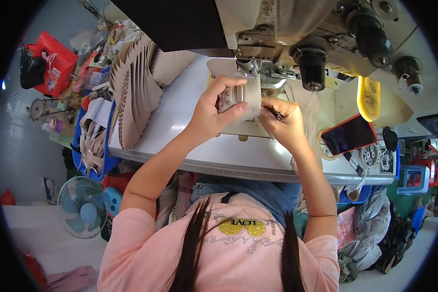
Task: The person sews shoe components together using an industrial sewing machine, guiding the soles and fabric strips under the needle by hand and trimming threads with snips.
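Under the presser foot [249,68] of a sewing machine, a curved beige shoe piece [254,100] with rows of round holes and a slot is held up. My left hand [214,108] grips it from the left, thumb across the front and fingers over the top. At the piece's right edge, my right hand [283,121] is closed around a small, dark, slender tool [276,114], mostly hidden by the fingers. Its fingertips are close against the piece; whether they also pinch it I cannot tell.
Fanned beige cut pieces [136,92] stand left on the white table [180,158]. A blue basket [102,165] of scraps hangs beyond them. Right lie a phone with a red edge [349,136] and several bobbins [370,155]. A yellow plate [369,99] hangs from the machine.
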The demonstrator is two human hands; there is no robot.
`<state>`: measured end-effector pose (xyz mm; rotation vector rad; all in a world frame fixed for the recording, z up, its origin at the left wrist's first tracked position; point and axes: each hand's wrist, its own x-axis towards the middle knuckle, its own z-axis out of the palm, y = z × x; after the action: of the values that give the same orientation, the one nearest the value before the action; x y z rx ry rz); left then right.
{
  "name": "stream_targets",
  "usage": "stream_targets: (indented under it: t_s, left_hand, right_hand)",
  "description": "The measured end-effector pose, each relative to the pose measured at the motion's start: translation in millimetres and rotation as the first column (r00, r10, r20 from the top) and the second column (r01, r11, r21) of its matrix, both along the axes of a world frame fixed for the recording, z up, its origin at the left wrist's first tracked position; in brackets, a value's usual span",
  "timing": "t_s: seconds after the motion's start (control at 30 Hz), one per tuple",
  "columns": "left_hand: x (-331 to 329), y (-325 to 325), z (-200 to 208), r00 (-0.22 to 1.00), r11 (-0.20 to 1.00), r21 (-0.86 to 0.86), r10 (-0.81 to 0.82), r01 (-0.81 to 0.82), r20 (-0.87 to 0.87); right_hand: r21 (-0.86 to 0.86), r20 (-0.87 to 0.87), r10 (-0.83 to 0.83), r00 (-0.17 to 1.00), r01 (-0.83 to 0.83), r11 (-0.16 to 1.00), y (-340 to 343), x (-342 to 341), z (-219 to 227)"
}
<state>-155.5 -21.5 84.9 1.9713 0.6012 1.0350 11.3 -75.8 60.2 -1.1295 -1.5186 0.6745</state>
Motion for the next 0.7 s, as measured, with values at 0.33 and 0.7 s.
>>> stream_targets:
  t_s: [0.33,0.7]
  left_hand:
    - [12.7,6.6,16.1,0.996,0.922,-0.376,0.083,-0.092,-0.039]
    - [15.8,16.7,41.6,0.995,0.743,-0.662,0.089,-0.098,-0.047]
  right_hand:
    - [0.014,0.018,0.079,0.997,-0.079,0.997,-2.1,4.4,1.4]
    - [-0.012,-0.068,0.063,0.996,-0.064,0.998,-2.3,-3.0,-3.5]
